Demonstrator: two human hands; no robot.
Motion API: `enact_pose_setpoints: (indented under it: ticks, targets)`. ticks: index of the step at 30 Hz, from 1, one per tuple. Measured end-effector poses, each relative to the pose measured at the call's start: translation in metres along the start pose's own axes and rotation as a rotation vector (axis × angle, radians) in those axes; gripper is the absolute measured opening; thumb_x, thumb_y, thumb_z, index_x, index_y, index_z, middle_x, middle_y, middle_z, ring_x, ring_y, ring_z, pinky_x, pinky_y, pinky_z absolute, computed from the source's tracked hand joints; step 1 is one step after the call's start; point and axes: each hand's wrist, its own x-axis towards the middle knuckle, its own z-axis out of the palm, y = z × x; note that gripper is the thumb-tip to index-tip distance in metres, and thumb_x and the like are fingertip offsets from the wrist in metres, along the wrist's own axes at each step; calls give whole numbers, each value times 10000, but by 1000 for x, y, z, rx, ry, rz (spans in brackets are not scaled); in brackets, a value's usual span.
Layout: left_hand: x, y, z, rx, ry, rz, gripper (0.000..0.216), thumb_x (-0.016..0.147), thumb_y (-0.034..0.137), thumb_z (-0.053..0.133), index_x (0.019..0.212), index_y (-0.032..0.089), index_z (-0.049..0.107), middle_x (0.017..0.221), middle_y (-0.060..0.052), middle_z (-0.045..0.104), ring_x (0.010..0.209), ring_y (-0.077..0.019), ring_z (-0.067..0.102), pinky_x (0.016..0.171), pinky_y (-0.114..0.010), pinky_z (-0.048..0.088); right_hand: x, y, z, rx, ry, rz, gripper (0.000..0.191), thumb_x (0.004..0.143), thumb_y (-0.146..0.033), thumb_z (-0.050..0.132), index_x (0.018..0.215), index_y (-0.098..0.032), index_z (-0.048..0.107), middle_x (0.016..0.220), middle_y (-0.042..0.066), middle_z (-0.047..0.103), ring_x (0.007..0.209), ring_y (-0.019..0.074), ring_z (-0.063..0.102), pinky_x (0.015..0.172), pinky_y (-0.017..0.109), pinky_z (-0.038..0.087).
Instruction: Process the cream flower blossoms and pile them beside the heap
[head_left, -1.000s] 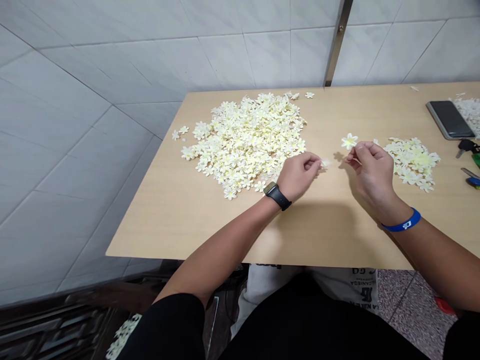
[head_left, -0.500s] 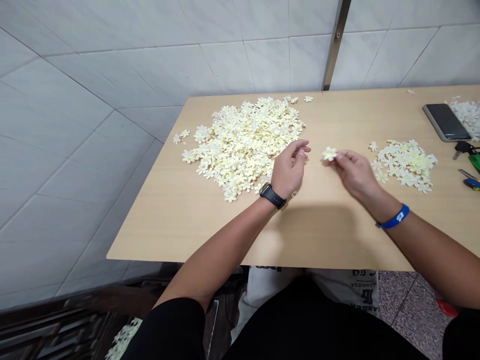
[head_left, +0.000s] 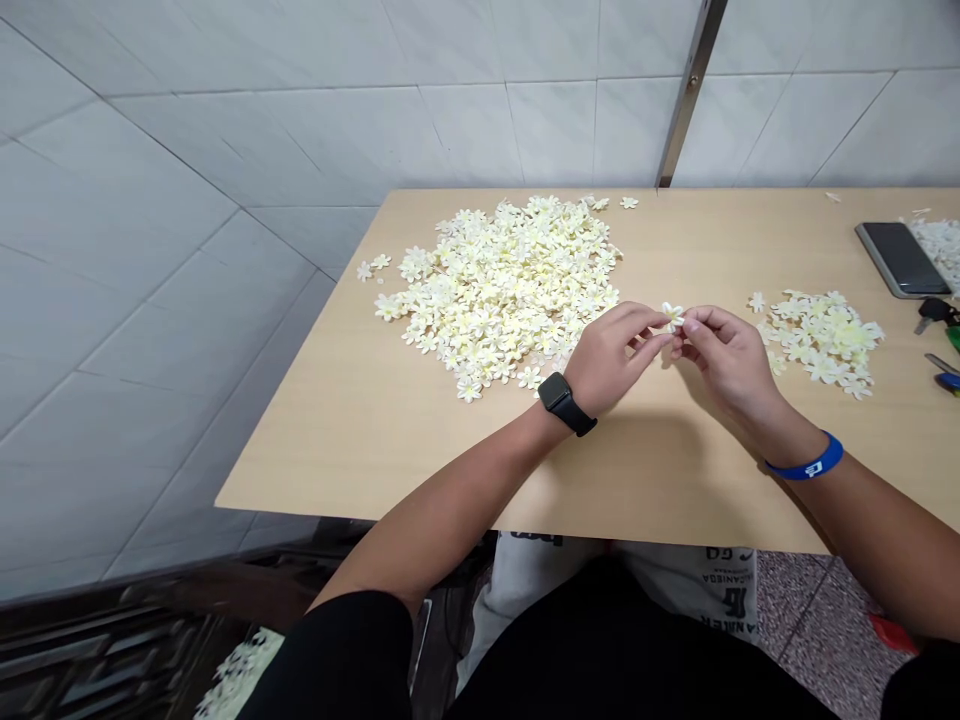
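Observation:
A small white artificial flower (head_left: 673, 316) with a yellow centre is held above the table between my two hands. My right hand (head_left: 727, 355) pinches it from the right with thumb and forefinger. From the left, the thumb and fingertips of my left hand (head_left: 611, 355) close in at its petals; how firmly they grip is hard to see. A large heap of similar flowers (head_left: 510, 280) lies just beyond and left of my left hand. To the right of my right hand is a smaller pile of flowers (head_left: 825, 335).
The wooden table (head_left: 322, 430) stands against a tiled wall (head_left: 465, 120) with a metal strip (head_left: 690, 95). On the right lie a phone (head_left: 904, 258), keys (head_left: 934, 312) and a blue-handled tool (head_left: 949, 380) cut off by the frame. More white pieces (head_left: 941, 245) sit behind the phone.
My left hand has moved right, away from the large heap, bringing its fingertips to the flower. My right hand still holds the flower. The view has shifted slightly.

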Motion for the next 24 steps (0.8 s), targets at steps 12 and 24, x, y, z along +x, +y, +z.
enact_pose_setpoints:
  ticks: [12, 24]
  targets:
    - [-1, 0, 2, 15, -24, -7, 94, 947, 229, 682, 960, 155, 737, 978, -71, 749, 874, -124, 684, 718, -220, 585, -6, -2, 2, -14, -80, -11, 295, 791, -485, 841, 791, -219, 714, 666, -6, 591, 616, 131, 532, 577, 274, 494]
    - [0, -2, 0, 22, -27, 8, 109, 950, 247, 682, 905, 169, 742, 922, -56, 752, 837, -127, 682, 749, -252, 574, -8, -5, 3, -94, -67, -19, 286, 820, -470, 811, 791, -209, 699, 651, -13, 592, 601, 121, 542, 588, 267, 479]
